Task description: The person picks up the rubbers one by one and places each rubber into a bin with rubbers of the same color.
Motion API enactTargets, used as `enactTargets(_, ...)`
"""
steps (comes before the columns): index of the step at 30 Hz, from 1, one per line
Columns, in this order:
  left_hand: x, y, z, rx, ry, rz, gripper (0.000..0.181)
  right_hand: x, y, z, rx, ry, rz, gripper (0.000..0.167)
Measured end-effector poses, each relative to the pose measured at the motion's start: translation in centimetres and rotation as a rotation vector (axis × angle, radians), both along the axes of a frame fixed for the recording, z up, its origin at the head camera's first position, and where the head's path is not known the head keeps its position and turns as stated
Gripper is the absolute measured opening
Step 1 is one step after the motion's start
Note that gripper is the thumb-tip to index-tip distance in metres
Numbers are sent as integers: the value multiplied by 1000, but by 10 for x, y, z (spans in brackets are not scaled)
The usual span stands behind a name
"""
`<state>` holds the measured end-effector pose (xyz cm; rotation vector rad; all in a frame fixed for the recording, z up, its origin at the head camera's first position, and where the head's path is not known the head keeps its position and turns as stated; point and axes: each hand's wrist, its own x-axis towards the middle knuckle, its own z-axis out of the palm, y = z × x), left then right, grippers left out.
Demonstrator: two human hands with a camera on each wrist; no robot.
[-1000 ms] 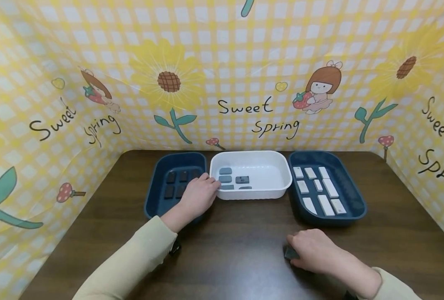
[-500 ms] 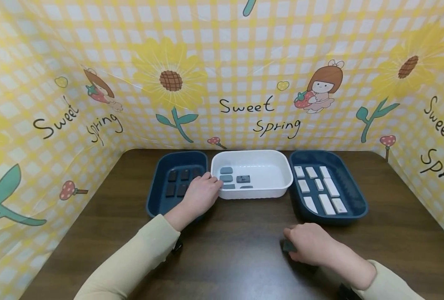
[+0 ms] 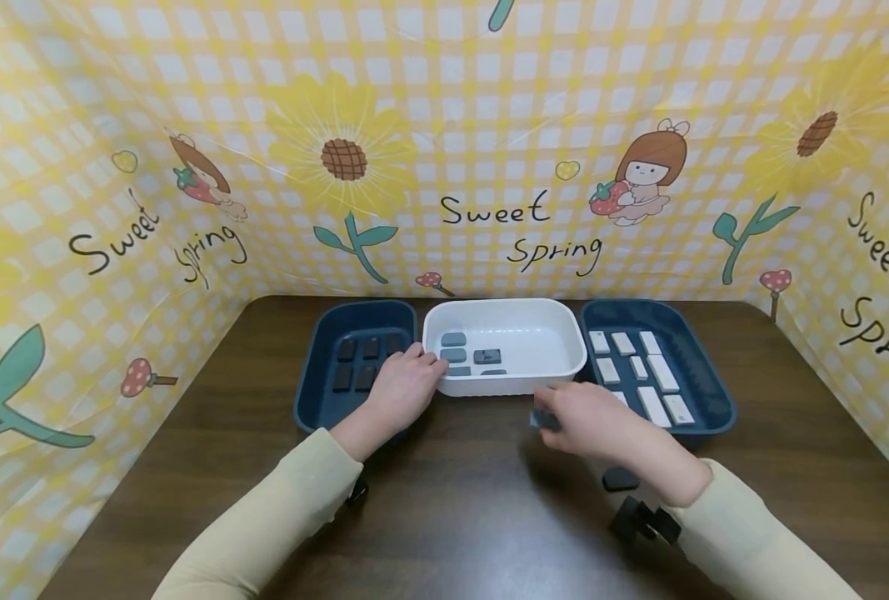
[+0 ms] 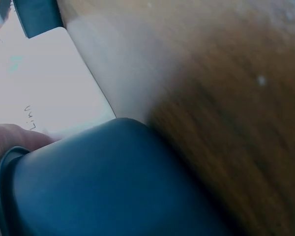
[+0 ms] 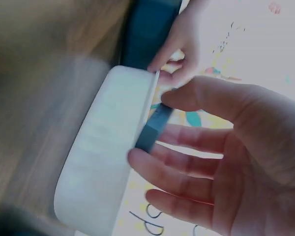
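Note:
In the head view my right hand [image 3: 586, 421] is just in front of the white tray [image 3: 537, 387], apart from it. Thumb and fingertips pinch a small slate-grey rectangular block [image 5: 155, 129], clearly seen in the right wrist view. My left hand [image 3: 404, 385] is at the meeting rims of the white tray and the left navy tray [image 3: 305, 400]. Its fingers hook over the white tray's rim with the thumb outside, as the right wrist view shows. Several grey blocks [image 3: 454, 356] lie inside the white tray's left half. On the table, below my right forearm, lies a dark block [image 3: 621, 478].
Several black blocks [image 3: 345, 377] lie in rows in the left navy tray, partly hidden by my left hand. Several white blocks [image 3: 662, 373] fill part of the right navy tray [image 3: 714, 408]. A yellow checked cloth [image 3: 481, 150] hangs behind the brown table [image 3: 444, 517].
My right hand has lifted the grey block off the table and carried it forward and left toward the white tray, uncovering the dark block. The left hand stays at the rims.

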<state>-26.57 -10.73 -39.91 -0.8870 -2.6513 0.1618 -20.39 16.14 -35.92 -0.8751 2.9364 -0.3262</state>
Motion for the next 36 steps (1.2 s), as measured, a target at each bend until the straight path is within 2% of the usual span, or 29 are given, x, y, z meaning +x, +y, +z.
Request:
enactTargets(6, 0, 1, 1, -39, -16, 25, 17, -31, -15, 9, -68, 60, -104, 22)
enactTargets(12, 0, 1, 3, -56, -31, 42, 19, -57, -34, 16, -167, 54, -230, 26)
enactTargets(15, 0, 1, 3, -57, -30, 43, 19, -71, -42, 12, -228, 53, -279, 27)
enactTargets(20, 0, 1, 3, -53, -28, 43, 19, -95, -53, -5, -306, 8, -349, 29)
enactTargets(25, 0, 1, 2, -39, -22, 40, 18, -110, -60, -22, -325, -14, -383, 30)
enactTargets(29, 2, 1, 1, -32, -7, 39, 17, -116, -62, -31, -301, 0, -383, 29)
enactTargets(36, 3, 2, 0, -30, -2, 27, 17, -123, -62, -31, -202, -62, -386, 27)
